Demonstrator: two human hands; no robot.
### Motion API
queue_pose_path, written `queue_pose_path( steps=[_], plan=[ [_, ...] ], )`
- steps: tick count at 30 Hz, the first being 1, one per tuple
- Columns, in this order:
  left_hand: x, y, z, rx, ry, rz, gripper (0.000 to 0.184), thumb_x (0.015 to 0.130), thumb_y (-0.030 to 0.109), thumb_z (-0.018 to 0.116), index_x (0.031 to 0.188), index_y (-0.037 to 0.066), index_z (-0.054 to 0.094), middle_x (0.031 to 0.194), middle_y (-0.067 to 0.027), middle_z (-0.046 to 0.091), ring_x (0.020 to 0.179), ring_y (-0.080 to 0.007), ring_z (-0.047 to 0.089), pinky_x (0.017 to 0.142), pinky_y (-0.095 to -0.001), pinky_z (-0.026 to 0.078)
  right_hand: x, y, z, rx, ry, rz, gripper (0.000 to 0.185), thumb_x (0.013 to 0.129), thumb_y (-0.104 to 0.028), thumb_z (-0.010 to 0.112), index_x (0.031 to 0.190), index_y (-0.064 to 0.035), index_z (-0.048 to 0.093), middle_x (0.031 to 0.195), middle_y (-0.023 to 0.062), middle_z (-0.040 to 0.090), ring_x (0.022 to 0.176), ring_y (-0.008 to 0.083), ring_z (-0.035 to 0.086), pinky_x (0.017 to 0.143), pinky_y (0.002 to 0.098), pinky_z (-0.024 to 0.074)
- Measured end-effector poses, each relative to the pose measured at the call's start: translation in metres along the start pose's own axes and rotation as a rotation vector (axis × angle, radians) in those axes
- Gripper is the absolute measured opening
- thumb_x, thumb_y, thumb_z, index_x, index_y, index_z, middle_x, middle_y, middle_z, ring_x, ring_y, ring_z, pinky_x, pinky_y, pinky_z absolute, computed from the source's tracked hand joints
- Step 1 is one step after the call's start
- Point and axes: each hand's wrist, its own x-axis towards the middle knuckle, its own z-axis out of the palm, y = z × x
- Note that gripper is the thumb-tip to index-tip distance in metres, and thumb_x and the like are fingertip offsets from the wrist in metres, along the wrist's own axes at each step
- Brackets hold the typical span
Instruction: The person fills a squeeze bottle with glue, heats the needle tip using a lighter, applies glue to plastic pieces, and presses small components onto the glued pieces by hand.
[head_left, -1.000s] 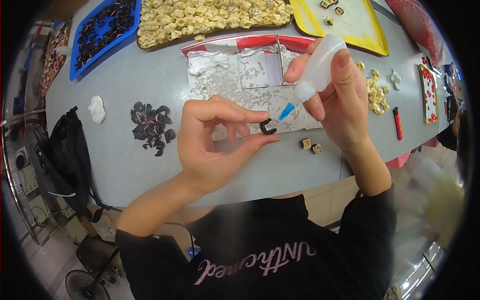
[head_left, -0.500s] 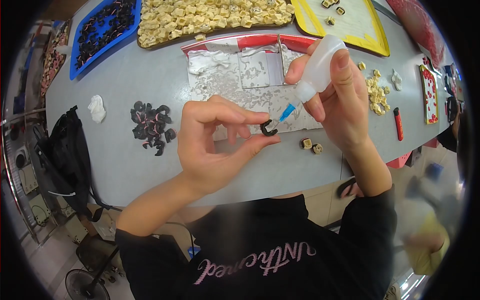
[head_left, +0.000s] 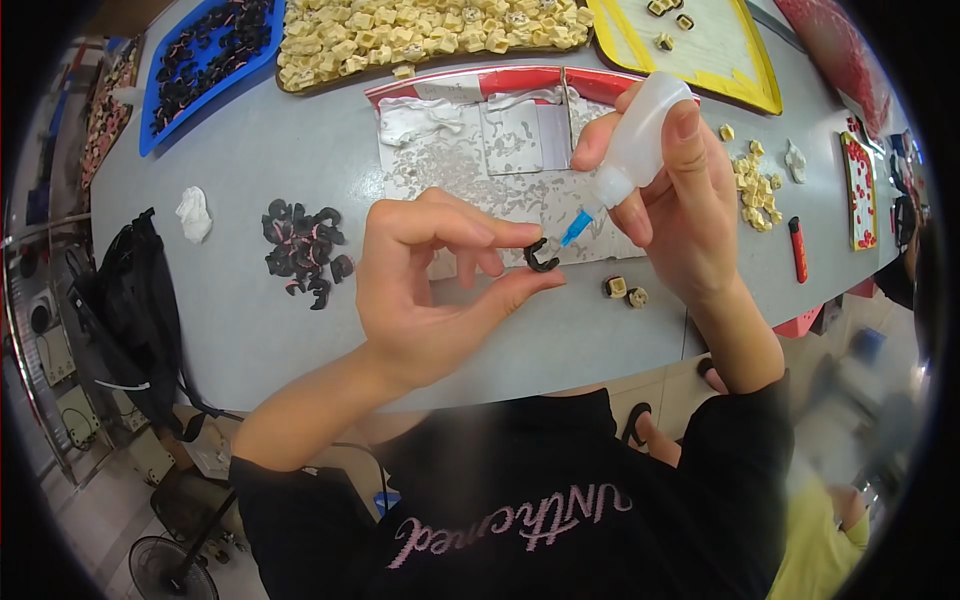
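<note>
Between thumb and forefinger, my left hand pinches a small black C-shaped piece. My right hand is wrapped round a translucent squeeze bottle, tilted downward. Its blue dispensing tip points at the curve of the black piece, very close to it; whether they touch I cannot tell. Under the hands lies a stained white cardboard sheet with a red edge. Two small cream-and-black assembled pieces rest just below the right hand. To the left of my left hand sits a pile of black curved pieces.
A blue tray of black pieces and a tray of cream pieces stand at the back. At back right is a yellow-edged tray. Loose cream pieces, a red-and-black cutter and crumpled tissue lie on the table.
Both hands keep nearly the same pose, with the blue tip still at the black piece. A person in yellow at the lower right has shifted, and a sandalled foot shows more below the table.
</note>
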Motion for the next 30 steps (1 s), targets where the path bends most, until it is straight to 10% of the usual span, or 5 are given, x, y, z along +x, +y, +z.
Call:
queue_pose_path(
  steps=[30],
  plan=[
    [0.0006,0.0036,-0.0009,0.037,0.003,-0.003,0.058,0.062,-0.006,0.079,0.098,0.009,0.036,0.085,-0.0132,0.061,0.063,-0.0085,0.046,0.059,-0.0188,0.041,0.0004,-0.0008,-0.0042,0.015,-0.007,0.012,0.044,0.098,-0.042,0.025,0.106,-0.0041,0.045,0.085,0.0100,0.061,0.041,0.0029,0.034,0.040,0.0170,0.0300]
  ],
)
